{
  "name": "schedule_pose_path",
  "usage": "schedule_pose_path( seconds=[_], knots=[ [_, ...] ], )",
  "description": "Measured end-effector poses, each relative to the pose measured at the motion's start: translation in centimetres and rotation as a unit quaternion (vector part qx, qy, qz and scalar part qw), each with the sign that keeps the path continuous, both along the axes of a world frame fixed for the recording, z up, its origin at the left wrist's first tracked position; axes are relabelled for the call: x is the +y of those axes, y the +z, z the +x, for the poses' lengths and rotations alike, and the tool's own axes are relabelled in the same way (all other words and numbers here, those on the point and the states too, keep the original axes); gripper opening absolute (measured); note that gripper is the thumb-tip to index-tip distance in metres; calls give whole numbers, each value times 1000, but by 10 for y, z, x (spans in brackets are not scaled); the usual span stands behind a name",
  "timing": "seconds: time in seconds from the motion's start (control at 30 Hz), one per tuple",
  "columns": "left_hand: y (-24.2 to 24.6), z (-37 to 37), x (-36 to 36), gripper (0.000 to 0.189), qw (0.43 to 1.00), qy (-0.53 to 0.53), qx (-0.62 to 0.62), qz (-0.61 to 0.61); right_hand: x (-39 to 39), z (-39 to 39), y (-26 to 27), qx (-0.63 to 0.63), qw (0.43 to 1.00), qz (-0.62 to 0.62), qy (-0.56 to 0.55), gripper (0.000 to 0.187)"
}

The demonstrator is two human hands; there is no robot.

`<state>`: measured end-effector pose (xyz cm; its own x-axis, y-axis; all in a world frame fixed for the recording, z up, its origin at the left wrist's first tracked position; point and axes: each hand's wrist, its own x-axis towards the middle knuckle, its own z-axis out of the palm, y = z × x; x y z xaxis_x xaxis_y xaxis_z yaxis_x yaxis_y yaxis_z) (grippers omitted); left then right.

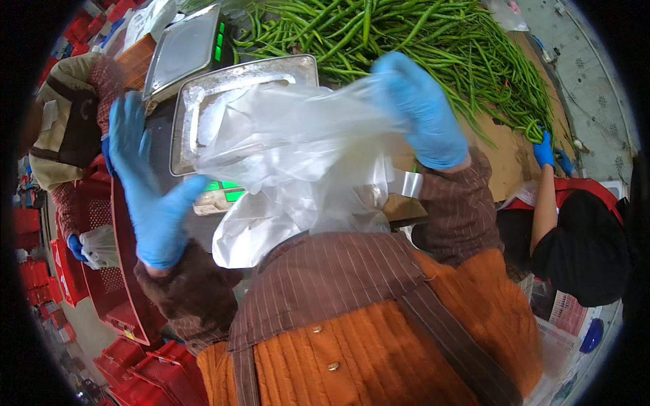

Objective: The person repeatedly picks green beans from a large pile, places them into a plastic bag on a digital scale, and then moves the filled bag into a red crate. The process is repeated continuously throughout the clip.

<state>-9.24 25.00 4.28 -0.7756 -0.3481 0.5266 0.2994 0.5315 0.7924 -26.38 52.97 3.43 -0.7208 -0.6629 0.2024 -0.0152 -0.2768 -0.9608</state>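
A translucent white plastic bag (299,137) hangs spread out before my chest, somewhat blurred by motion. My right hand (419,111), in a light blue glove, grips the bag's upper right part. My left hand (152,188), gloved alike, is raised at the left with fingers apart and holds nothing; its thumb is near the bag's left edge. Behind the bag lies the metal tray of a weighing scale (203,83), its green display partly showing below. A large heap of long green chili peppers (406,30) lies beyond my right hand.
A second scale (183,43) stands at the upper left beside an orange crate (137,61). A co-worker at the left holds a filled plastic bag (101,246) by a red crate (122,264). Another person's blue-gloved hand (543,149) touches the peppers at right. Red crates (157,373) stand lower left.
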Motion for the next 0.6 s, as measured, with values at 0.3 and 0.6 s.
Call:
schedule_pose_path(
  seconds=[0.3,0.6],
  knots=[
    [9,-29,-72,34,883,299,-71,-354,67,-67,60,324,937,44,-125,33],
    [-51,45,-81,56,919,158,-80,353,147,-51,-153,20,682,684,-258,122]
  ],
)
